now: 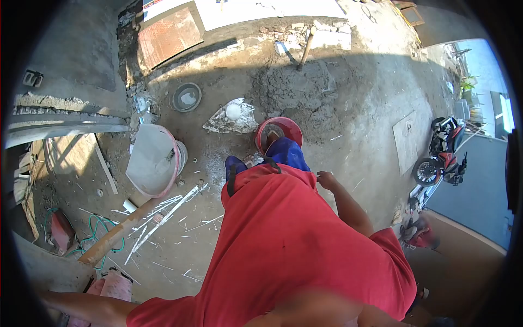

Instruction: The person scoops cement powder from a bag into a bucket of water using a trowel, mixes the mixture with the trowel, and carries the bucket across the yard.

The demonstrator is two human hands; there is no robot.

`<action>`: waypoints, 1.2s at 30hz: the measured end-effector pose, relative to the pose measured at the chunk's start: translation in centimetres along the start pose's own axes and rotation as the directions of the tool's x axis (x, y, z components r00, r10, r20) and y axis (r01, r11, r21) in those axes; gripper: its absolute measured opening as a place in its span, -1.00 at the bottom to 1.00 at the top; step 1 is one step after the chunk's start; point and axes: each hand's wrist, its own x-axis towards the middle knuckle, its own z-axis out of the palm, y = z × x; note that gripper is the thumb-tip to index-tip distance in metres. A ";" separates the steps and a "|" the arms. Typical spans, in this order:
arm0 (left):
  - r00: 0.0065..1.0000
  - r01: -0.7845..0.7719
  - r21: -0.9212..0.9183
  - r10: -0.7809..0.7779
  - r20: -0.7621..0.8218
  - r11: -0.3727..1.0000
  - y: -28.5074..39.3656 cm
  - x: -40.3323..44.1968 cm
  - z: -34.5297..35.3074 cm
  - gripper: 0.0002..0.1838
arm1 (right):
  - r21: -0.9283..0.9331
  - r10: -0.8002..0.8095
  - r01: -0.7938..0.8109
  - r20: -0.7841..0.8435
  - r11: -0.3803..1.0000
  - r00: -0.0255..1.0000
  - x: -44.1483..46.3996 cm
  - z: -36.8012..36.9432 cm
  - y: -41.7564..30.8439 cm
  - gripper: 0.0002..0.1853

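Observation:
My right hand (327, 180) hangs beside my hip with its fingers curled; whether it holds anything is too small to make out. Out to the lower left stretches my left arm, its hand hidden past the dark image edge. A red tub (293, 128) stands at my feet, and my bare foot shows within its outline. Beyond it lies a heap of wet grey mortar (297, 87) with a wooden handle (306, 48) standing up in it. A crumpled whitish sack (231, 121) with a round white object on it lies left of the tub.
A round grey bucket (186, 98) stands further left. Nearer are a large grey-coated tub (152, 161), a wooden beam (117, 233), white strips and a green hose (101, 223). On the right are a flat board (406, 143), a motorcycle (444, 152) and another person in red (422, 233).

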 end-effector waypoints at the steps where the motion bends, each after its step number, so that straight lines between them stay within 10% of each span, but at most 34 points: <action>1: 1.000 0.001 0.001 -0.001 0.001 1.000 -0.1 0.1 -0.2 0.01 | -0.004 -0.060 0.060 0.025 0.998 0.998 0.0 0.0 -0.4 -0.40; 5: 1.000 0.001 0.003 -0.001 -0.001 1.000 -0.2 -0.2 0.3 0.02 | -0.136 -0.084 0.080 -0.028 0.988 0.996 -1.5 -1.4 -2.9 -0.41; 7: 1.000 0.008 0.012 -0.008 0.005 1.000 -0.5 -0.8 0.4 0.02 | 0.410 0.193 -0.220 0.107 0.885 0.975 -4.3 -4.0 -6.5 -0.42; 9: 1.000 -0.020 0.026 0.019 0.017 0.999 0.1 -0.4 0.5 0.02 | 0.429 0.199 -0.205 0.058 0.880 0.978 -4.8 -4.1 -5.8 -0.43; 17: 0.999 -0.040 0.042 0.039 0.024 0.998 0.7 0.4 0.9 0.04 | 0.022 -0.040 0.037 0.160 0.999 0.986 -6.7 -1.3 0.5 -0.66; 19: 0.999 -0.041 0.043 0.041 0.022 0.998 1.0 0.6 1.1 0.04 | 0.296 0.491 -0.563 0.284 0.772 0.824 -9.3 -2.4 -3.6 -0.74; 20: 0.999 -0.044 0.045 0.043 0.024 0.998 1.2 0.7 1.3 0.04 | 0.341 0.522 -0.592 0.281 0.730 0.805 -9.9 -2.5 -4.3 -0.79; 36: 0.996 -0.079 0.100 0.074 0.053 0.992 3.4 3.2 1.9 0.07 | 0.312 0.445 -0.483 0.190 0.818 0.875 -11.0 -2.0 -2.2 -0.68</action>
